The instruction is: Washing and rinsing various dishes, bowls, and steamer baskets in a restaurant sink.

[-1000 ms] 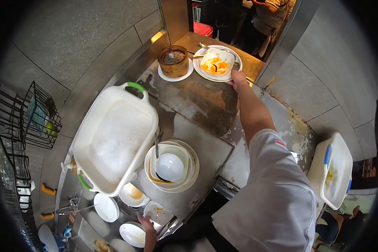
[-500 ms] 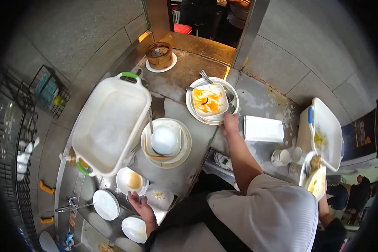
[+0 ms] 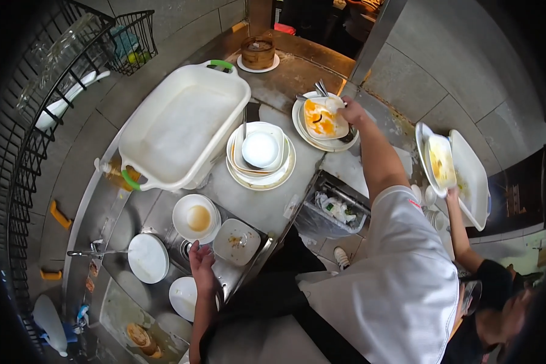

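Note:
My right hand [image 3: 354,114] is closed at the far rim of a stack of dirty plates [image 3: 340,145], its fingers on a small white thing [image 3: 333,104] whose kind I cannot make out. Below it lies a square white dish [image 3: 326,125] smeared with orange sauce, and metal cutlery [image 3: 321,89] sticks out beside it. My left hand [image 3: 202,261] hangs open over the sink edge with fingers loosely bent. Closest to it are stacked round bowls [image 3: 190,212] holding brown residue and a square bowl [image 3: 236,241] with food scraps.
White plates and bowls [image 3: 261,150] are stacked mid-counter beside a large white tub [image 3: 133,145]. A bamboo steamer [image 3: 258,53] stands behind. At right another person's hand [image 3: 452,195] holds a soiled dish [image 3: 441,161] near a second tub [image 3: 476,182]. A lined bin [image 3: 337,212] stands below the counter.
My right hand has moved from the plates' near rim to their far side and now holds a small white thing. The other person's dishes are higher, beside the right tub. The whole view has shifted.

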Demonstrator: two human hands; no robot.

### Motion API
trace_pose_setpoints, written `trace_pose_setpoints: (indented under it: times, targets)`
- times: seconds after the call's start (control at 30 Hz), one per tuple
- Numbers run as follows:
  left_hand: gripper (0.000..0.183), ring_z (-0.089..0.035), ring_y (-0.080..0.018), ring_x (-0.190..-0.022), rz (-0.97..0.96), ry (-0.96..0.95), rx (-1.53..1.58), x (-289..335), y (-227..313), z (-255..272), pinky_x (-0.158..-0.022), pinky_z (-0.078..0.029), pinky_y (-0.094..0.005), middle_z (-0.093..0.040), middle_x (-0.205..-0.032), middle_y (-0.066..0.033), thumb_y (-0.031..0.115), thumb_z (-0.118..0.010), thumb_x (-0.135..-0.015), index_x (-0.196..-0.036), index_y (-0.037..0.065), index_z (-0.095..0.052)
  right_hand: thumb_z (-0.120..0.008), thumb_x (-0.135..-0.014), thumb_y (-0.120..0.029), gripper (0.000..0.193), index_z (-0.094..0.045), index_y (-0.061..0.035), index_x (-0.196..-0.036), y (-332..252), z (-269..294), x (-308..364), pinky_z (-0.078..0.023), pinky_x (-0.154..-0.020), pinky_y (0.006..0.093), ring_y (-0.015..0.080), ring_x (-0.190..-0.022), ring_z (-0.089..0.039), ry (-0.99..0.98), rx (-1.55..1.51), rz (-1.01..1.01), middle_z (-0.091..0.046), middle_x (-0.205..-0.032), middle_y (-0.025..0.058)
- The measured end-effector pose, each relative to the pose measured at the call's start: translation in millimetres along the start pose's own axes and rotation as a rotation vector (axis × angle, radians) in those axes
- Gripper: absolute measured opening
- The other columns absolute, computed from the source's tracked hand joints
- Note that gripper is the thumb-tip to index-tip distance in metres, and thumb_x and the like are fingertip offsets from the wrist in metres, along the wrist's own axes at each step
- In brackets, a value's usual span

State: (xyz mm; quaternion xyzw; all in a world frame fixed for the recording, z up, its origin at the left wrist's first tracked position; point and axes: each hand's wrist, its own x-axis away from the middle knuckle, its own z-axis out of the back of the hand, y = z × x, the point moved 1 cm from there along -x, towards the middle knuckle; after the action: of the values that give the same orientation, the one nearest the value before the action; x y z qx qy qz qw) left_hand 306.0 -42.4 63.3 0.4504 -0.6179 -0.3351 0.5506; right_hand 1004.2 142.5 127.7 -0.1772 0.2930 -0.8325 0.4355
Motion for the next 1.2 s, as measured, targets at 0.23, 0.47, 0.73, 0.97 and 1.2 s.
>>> trace_pose_setpoints:
  times: [0.23, 0.47, 0.73, 0.97, 1.2]
  targets:
    - [0.058, -0.061, -0.0223, -0.116, 0.144, -0.262, 0.049, 13, 82, -94, -0.098, -0.050, -0.0364, -0.058, -0.135, -0.0106, 0.017, -0.063, -0.094, -0.149, 0.010, -0.044, -0.069, -0.088, -0.023, 0.043, -0.061, -0.0073, -0.127, -141, -14, 164, -0.056, -0.081, 0.0436, 0.0320, -0.096, -0.072, -0.027, 0.094, 0.183, -0.074, -0.103, 0.0188]
    - [0.066, -0.061, -0.0333, -0.126, 0.128, -0.290, 0.289, -5, 39, -66, -0.098, -0.056, -0.0512, -0.056, -0.141, -0.0143, 0.004, -0.052, -0.085, -0.150, 0.006, -0.040, -0.065, -0.098, -0.034, 0.041, -0.065, -0.0152, -0.135, -217, -75, 255, -0.051, -0.101, 0.0409, 0.0307, -0.112, -0.069, -0.728, -0.131, 0.547, -0.072, -0.121, 0.0161]
    - [0.063, -0.065, -0.0351, -0.115, 0.334, 0.097, 0.122, 20, -37, -2, -0.089, -0.060, -0.0514, -0.060, -0.131, -0.0164, 0.001, -0.046, -0.082, -0.145, 0.007, -0.043, -0.081, -0.069, -0.042, 0.111, -0.029, -0.0051, -0.159, -62, -33, 8, -0.039, -0.115, 0.0454, 0.0406, -0.133, -0.051, -0.256, 0.564, 0.257, -0.055, -0.143, 0.0235]
    - [0.055, -0.064, -0.0359, -0.116, 0.229, 0.223, -0.716, -8, -145, 12, -0.099, -0.051, -0.0446, -0.064, -0.125, -0.0224, 0.026, -0.057, -0.095, -0.143, 0.005, -0.040, -0.057, -0.088, -0.024, 0.056, -0.054, -0.0042, -0.140, -60, -83, 9, -0.054, -0.089, 0.0546, 0.0437, -0.099, -0.069, -0.272, 0.593, 0.404, -0.071, -0.105, 0.0266]
    - [0.076, -0.064, -0.0392, -0.120, 0.614, 0.090, -1.251, 17, -1, -21, -0.101, -0.050, -0.0477, -0.067, -0.129, -0.0227, 0.073, -0.045, -0.094, -0.128, 0.008, -0.065, -0.064, -0.095, -0.017, 0.031, -0.061, -0.0158, -0.126, -277, -64, 108, -0.057, -0.083, 0.0445, 0.0359, -0.101, -0.072, -0.199, 0.135, 1.055, -0.073, -0.112, 0.0132]
